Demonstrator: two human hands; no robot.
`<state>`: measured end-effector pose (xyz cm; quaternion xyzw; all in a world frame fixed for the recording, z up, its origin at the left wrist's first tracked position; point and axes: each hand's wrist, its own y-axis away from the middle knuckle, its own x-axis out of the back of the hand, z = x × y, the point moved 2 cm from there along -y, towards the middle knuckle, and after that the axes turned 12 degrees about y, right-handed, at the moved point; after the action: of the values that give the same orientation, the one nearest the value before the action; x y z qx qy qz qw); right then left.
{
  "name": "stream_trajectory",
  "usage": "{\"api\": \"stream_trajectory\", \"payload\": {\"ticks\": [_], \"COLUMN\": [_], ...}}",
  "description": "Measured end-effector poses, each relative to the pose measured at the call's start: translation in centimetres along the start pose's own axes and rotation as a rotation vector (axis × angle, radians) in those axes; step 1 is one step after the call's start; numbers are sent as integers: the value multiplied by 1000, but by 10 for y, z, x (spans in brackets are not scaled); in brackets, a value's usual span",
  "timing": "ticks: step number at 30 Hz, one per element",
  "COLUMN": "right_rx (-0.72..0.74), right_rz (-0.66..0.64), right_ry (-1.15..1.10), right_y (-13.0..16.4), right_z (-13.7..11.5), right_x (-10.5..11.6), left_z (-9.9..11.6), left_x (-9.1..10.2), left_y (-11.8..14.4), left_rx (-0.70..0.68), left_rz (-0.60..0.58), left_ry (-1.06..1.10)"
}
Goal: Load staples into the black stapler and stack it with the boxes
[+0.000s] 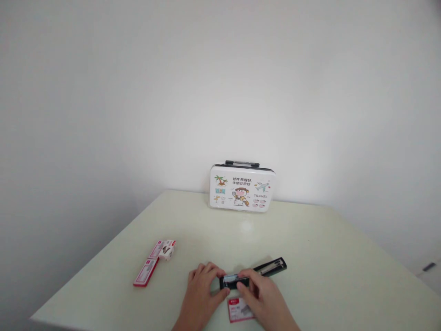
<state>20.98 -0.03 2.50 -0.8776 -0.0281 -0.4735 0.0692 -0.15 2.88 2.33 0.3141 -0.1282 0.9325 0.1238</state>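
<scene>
A black stapler (272, 266) lies folded open on the table, its long inner channel and metal strip showing at the right. My left hand (204, 292) closes thumb and forefinger round the stapler's left end. Across the stapler's middle, my right hand (263, 294) pinches with thumb and fingers, covering part of it. Whether a small piece such as a row of staples is also between the right fingertips, I cannot tell. Just below the stapler is a red and white staple box (237, 309), partly under my right hand.
To the left lie red and white staple boxes (146, 271), one with an open end (166, 251) showing dark contents. A white cartoon-printed case (242, 188) with a black handle stands at the back of the pale table (193, 220), close to the wall (220, 92).
</scene>
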Motion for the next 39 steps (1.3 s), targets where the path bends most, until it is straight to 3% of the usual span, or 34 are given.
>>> {"api": "stream_trajectory", "payload": {"ticks": [4,6,8,10,15,20,24,28,30,32,34,36,39], "right_rx": [-266,-329,-284,-167,66,108,187,85,-23,-88,-109,-139,-192], "right_rz": [51,80,95,68,-54,-99,-125,-77,-23,1,11,32,34], "right_ry": [-118,-246,-376,-410,-100,117,168,185,175,101,-12,-110,-255], "right_y": [13,12,5,-7,-32,-37,-31,-27,-27,-26,-22,-14,2], "right_z": [60,75,69,49,-5,-20,-26,-16,-2,14,30,44,51], "right_x": [11,25,38,47,42,28,33,44,44,40,32,24,11], "left_z": [0,0,0,0,2,0,-4,10,24,34,32,20,1], "left_x": [0,0,0,1,1,-1,2,2,-7,-19,-23,-16,4], "left_y": [-1,-1,-2,-2,-1,-3,0,8,10,12,13,14,17], "left_rx": [7,4,-4,-7,-7,0,-14,-89,-194,-288,-297,-232,-115], "left_rz": [-6,-20,-35,-42,-41,-27,-11,54,-99,-338,-487,-446,-269], "left_ry": [8,11,12,11,13,7,14,127,165,152,102,51,15]}}
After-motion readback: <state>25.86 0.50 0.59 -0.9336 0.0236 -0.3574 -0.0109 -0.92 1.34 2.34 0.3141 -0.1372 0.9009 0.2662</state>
